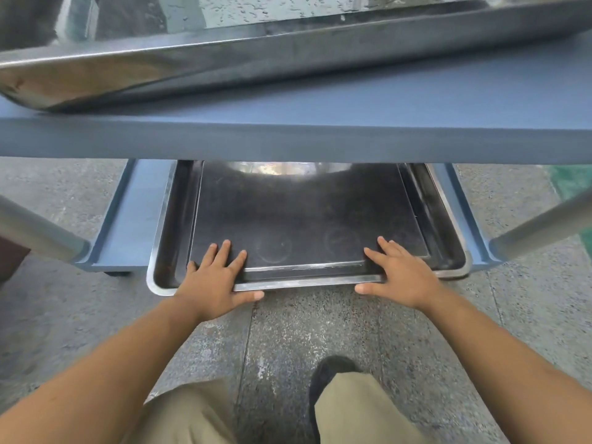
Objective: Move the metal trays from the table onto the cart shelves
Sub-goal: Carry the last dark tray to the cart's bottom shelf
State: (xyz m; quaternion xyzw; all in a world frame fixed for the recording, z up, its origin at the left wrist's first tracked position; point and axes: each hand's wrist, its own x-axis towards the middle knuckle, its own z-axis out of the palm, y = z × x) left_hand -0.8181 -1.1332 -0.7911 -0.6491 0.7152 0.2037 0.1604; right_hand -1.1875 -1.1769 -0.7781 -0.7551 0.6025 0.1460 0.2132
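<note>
A dark metal tray (304, 219) lies nested in a larger metal tray (160, 251) on the cart's lower blue shelf (134, 219). My left hand (213, 283) and my right hand (400, 277) hold the inner tray's near rim at its two corners. The fingers lie spread on top and the thumbs sit under the front edge. The trays' near edge overhangs the shelf toward me. Another large shiny metal tray (288, 52) sits on the upper blue shelf (288, 139), which hides the far part of the lower trays.
Grey cart posts stand at the left (38, 232) and right (544, 225) of the lower shelf. Below me is speckled concrete floor (288, 331), with my knees and a dark shoe (330, 373) near the bottom. A green patch (573, 184) marks the floor at far right.
</note>
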